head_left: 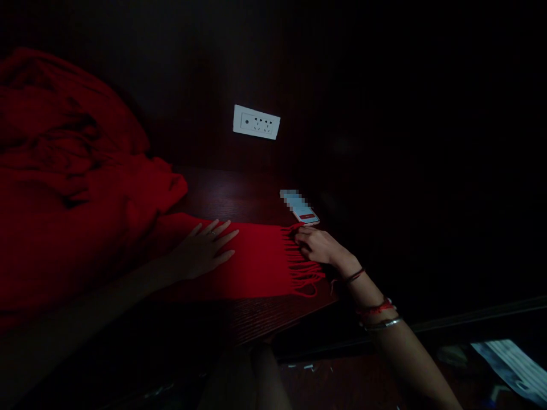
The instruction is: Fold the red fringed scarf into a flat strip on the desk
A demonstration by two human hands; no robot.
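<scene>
A red fringed scarf lies flat on a dark wooden surface, its tassels pointing right. My left hand rests on the cloth with fingers spread, a ring on one of them. At the far corner of the fringe, my right hand has its fingers bent and closed on some tassels. Just beyond that hand is a lit phone, its screen partly pixelated.
A large heap of red cloth covers the left side. Behind the dark wooden tabletop, a white socket plate is set in the dark wall. Low at the right lies a pale striped item. Much of the surroundings is too dark to make out.
</scene>
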